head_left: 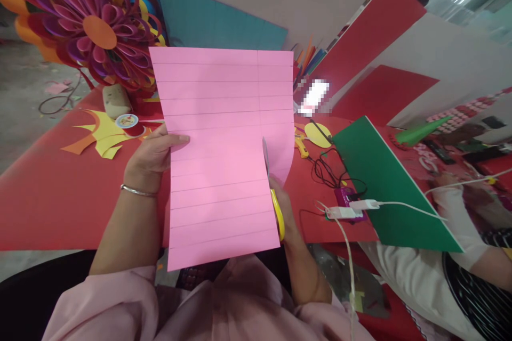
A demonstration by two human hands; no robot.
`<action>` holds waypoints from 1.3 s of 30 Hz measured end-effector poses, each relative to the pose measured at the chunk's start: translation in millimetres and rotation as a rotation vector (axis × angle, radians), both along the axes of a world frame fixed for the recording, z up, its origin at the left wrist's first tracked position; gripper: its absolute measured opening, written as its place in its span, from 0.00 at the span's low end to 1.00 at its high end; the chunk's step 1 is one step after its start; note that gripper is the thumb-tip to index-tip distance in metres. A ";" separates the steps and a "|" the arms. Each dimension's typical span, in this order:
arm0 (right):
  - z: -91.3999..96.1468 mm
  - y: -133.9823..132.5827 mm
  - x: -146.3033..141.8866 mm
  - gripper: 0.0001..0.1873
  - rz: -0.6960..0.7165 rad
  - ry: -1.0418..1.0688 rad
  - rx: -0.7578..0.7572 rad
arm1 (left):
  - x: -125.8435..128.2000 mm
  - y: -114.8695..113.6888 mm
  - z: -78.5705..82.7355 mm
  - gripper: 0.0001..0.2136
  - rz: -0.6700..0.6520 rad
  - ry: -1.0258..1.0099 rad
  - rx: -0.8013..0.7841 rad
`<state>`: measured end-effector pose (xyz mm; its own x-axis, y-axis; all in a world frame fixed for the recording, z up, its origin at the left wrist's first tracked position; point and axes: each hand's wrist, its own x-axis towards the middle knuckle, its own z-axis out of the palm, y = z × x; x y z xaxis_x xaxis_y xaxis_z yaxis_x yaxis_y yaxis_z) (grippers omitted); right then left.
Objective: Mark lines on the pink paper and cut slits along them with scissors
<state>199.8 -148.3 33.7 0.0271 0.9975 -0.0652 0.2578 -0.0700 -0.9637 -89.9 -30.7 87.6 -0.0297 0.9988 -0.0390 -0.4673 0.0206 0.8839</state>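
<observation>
**Room at nine**

Past the left hand (151,152), at nine o'clock from the pink paper (220,160), there's room over the red table (52,197). Black wires (318,175) and a green board (394,186) block three. A paper flower (100,32) fills ten.

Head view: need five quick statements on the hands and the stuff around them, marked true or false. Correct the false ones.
1. The left hand grips the pink sheet near one edge. True.
2. The pink sheet is unmarked. False: it is ruled across.
3. The right hand holds the scissors at the sheet. True.
4. The scissors have a blue handle. False: the visible handle is yellow.
5. The green board is left of the sheet. False: it is to the right.
</observation>
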 end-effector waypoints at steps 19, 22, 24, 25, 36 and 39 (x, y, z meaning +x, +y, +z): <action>0.2 -2.0 4.4 0.18 0.045 -0.050 0.040 | 0.5 1.0 -0.7 0.30 0.014 -0.014 0.011; 0.6 -2.4 4.4 0.17 0.045 -0.038 0.040 | 0.1 1.7 -2.5 0.32 0.003 -0.010 0.019; 0.5 -2.5 4.1 0.18 0.040 -0.018 0.041 | 0.0 2.2 -3.6 0.34 0.001 0.000 0.023; 0.1 -2.4 3.8 0.18 0.038 -0.006 0.042 | 0.0 2.5 -4.1 0.35 0.001 0.005 0.026; -2.2 -5.6 6.3 0.15 0.013 0.023 -0.012 | -4.6 6.4 -8.7 0.23 0.025 -0.082 0.028; 3.3 -8.8 5.0 0.16 0.034 0.024 -0.027 | -3.5 4.7 -6.8 0.21 0.046 -0.104 0.028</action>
<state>204.8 -157.2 37.0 -0.0086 0.9957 -0.0920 0.2376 -0.0873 -0.9674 -93.4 -26.0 80.8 -0.0731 0.9972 -0.0161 -0.5560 -0.0273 0.8307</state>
